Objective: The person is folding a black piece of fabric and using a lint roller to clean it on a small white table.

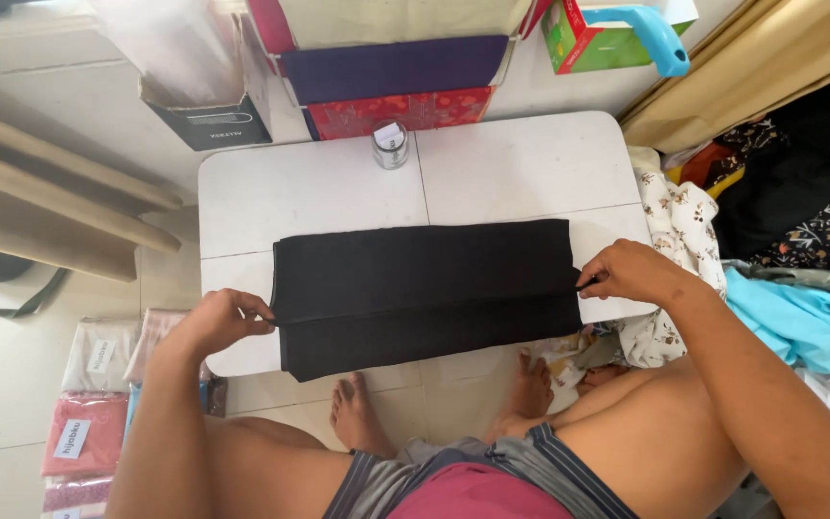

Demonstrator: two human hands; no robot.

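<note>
A black cloth (pixel 425 288) lies stretched across a small white folding table (pixel 338 187), its near part hanging over the front edge. My left hand (pixel 218 322) pinches the cloth's left edge at a fold line. My right hand (pixel 631 274) pinches the right edge at the same fold. Both hands pull the fold taut between them. A small glass jar (pixel 390 146) stands at the table's far edge.
Cardboard boxes (pixel 208 96) and stacked fabric packs (pixel 391 72) sit beyond the table. Bagged cloths (pixel 88 413) lie on the floor at left. A pile of clothes (pixel 790 288) lies at right, with a floral cloth (pixel 674 221) against the table. My bare feet (pixel 357 413) rest under the table.
</note>
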